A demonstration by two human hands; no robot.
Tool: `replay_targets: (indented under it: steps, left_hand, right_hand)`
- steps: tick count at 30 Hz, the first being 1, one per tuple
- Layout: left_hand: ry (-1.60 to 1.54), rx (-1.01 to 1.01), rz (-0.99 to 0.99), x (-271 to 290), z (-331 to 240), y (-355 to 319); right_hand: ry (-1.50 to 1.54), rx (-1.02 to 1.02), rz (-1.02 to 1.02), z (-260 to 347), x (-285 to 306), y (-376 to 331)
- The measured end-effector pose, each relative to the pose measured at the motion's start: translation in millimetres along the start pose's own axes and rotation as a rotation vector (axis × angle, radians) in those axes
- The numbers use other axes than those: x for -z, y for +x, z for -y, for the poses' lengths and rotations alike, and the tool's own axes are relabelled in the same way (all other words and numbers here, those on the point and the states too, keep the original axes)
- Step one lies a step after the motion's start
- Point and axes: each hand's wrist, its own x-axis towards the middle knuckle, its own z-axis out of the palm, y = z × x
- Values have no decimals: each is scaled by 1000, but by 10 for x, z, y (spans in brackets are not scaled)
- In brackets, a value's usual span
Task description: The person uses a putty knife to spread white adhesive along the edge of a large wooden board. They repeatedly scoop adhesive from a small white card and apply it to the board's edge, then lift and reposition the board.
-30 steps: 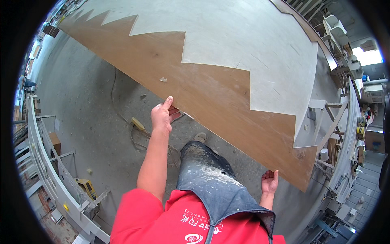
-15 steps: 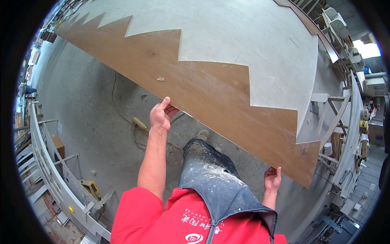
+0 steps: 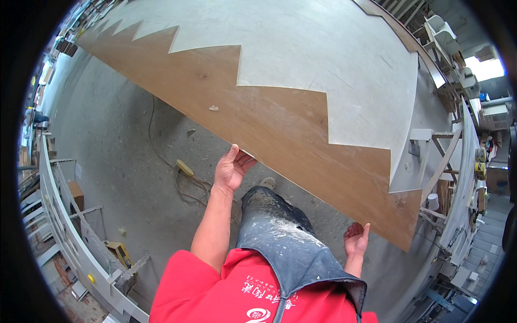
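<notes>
A long brown wooden board with a stair-stepped far edge lies on a broad pale sheet surface. Its straight near edge runs from far left down to near right. My left hand holds that edge near the middle, thumb at the edge and fingers curled underneath. Nearer the board's right end, my right hand is at the same edge with its thumb up and fingers curled, partly under the board. A small whitish chip rests on the board, left of my left hand.
On the grey floor lie a yellowish power strip and its looped cable, left of my legs. A long pale rail frame stands at the left, with a yellow tool beside it. Trestle legs and a white cup are at the right.
My left hand has slid rightward and nearer along the board's edge. My right hand stays by the edge near the right end. The board shifts only slightly in view.
</notes>
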Motion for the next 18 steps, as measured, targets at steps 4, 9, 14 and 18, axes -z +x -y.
replay_targets:
  steps: [4,9,14,18]
  left_hand:
    - [-237,-22,106,247,155,146]
    - [-295,-55,164,370,322,289]
    - [-344,-69,187,297,386,285]
    - [-354,-71,186,289,398,287]
  right_hand:
    - [-93,-28,-93,56,-196,-130]
    - [-760,60,-43,152,-482,-394]
    - [-1295,744,184,168,-1339,-488]
    - [-1497,1135,283,316,-1953,-5]
